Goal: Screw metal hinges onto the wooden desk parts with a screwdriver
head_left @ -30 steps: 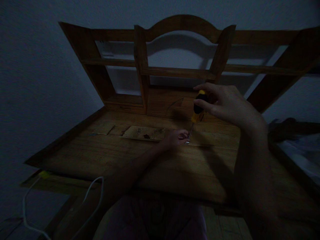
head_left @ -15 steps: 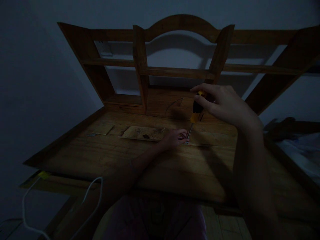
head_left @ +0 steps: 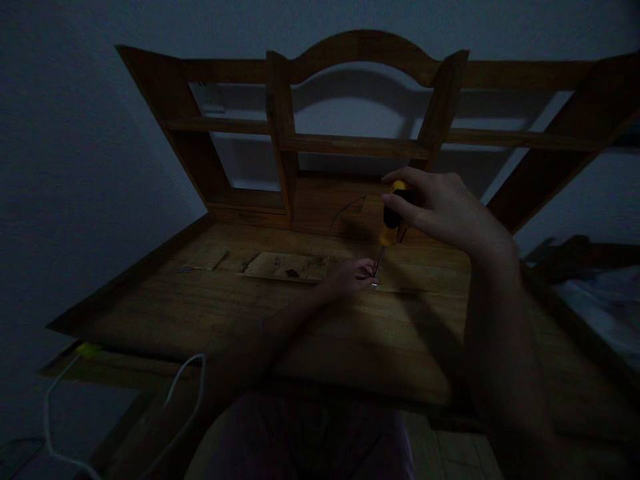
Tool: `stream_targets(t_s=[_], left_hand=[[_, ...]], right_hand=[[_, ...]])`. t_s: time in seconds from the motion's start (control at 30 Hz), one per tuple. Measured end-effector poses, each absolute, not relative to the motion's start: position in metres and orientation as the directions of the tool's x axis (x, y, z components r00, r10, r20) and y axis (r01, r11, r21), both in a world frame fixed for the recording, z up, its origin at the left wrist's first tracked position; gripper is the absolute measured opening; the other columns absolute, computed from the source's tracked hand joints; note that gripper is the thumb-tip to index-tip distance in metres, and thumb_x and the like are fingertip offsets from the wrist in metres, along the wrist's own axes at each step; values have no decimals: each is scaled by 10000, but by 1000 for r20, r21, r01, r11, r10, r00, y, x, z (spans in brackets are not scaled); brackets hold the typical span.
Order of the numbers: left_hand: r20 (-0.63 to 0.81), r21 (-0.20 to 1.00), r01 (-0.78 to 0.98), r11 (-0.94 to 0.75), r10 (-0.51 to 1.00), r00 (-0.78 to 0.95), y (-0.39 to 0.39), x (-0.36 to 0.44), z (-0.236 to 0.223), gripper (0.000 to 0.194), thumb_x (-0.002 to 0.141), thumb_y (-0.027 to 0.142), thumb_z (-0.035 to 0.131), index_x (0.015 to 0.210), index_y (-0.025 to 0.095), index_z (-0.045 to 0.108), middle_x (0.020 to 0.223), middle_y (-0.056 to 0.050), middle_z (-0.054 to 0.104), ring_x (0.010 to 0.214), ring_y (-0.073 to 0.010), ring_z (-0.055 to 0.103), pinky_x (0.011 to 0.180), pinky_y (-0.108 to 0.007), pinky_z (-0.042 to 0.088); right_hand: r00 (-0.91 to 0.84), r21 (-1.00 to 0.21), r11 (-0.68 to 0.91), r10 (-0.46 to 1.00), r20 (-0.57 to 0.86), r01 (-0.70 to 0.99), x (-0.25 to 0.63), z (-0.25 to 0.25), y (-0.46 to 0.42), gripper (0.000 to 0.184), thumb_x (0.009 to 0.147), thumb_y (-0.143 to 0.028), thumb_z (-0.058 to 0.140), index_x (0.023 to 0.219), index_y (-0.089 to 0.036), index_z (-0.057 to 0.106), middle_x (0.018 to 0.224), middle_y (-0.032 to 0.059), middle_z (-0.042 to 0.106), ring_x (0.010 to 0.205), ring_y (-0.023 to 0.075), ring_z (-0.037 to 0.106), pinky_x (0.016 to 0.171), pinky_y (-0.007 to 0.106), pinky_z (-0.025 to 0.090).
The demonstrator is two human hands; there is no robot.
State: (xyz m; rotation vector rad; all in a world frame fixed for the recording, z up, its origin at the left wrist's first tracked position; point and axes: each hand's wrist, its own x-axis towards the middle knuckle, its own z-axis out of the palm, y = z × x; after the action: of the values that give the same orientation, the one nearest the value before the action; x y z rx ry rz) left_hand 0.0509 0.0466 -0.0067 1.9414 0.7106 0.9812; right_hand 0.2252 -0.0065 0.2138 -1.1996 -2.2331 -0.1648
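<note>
My right hand [head_left: 440, 203] is wrapped round the yellow and black handle of a screwdriver [head_left: 391, 217], held tilted with its metal shaft pointing down. The shaft's tip meets a small shiny metal piece [head_left: 375, 285] on the wooden board. Beside the tip, my left hand [head_left: 350, 275] rests low with its fingers curled and pressed at that spot. What those fingers grip is too dark and small to make out. To the left of this hand lies a long strip of wood [head_left: 285, 265] with a rough, dark-stained face.
A wooden shelf unit [head_left: 355, 143] rises behind the desktop [head_left: 190, 320]. A small flat board [head_left: 206, 257] lies at the left, next to a thin bluish object [head_left: 183, 270]. A white cable [head_left: 203, 373] loops at the front left. Pale cloth [head_left: 600, 307] is at the right.
My right hand and the screwdriver handle have shifted very slightly to the left. The left hand stays at the same spot by the tip.
</note>
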Motion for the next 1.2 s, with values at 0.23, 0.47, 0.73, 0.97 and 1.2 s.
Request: stream_targets(t_s=[0.23,0.47,0.73,0.97,1.2], left_hand=[[381,856,105,-506,755,533,50,52,-12,253,831,250,764,1048,149,681,909,-44,728,848,-157,725,816,-308,626],[371,845,131,-518,746,553,50,51,-11,164,844,285,748,940,157,710,909,-39,750,858,-158,730,816,-293,622],[367,841,146,-522,747,555,49,50,-9,167,853,305,738,929,158,718,915,-43,752,855,-165,727,818,-301,618],[360,844,151,-515,751,554,47,51,-7,155,860,290,726,940,157,719,922,-44,747,870,-159,717,832,-302,616],[365,841,146,-521,745,559,47,50,-6,163,853,291,732,950,161,721,915,-39,745,868,-159,722,819,-289,616]], right_hand=[[-393,-146,547,738,548,825,223,210,-1,404,986,-484,509,1238,-214,674,1029,105,757,950,325,699,861,457,513],[-426,-169,597,716,554,784,228,215,-7,386,997,-384,459,1240,-224,712,1160,92,755,1049,323,698,922,449,504],[-420,-135,570,726,545,811,225,213,-7,387,974,-473,505,1206,-228,694,1083,98,759,966,320,701,873,450,511],[-443,-145,591,725,527,794,225,214,-8,495,890,-315,545,1378,-236,562,1157,88,721,1013,308,666,883,436,497],[-441,-133,593,713,545,794,227,212,-4,405,924,-407,579,1282,-227,644,1095,105,744,957,320,685,858,451,503]])
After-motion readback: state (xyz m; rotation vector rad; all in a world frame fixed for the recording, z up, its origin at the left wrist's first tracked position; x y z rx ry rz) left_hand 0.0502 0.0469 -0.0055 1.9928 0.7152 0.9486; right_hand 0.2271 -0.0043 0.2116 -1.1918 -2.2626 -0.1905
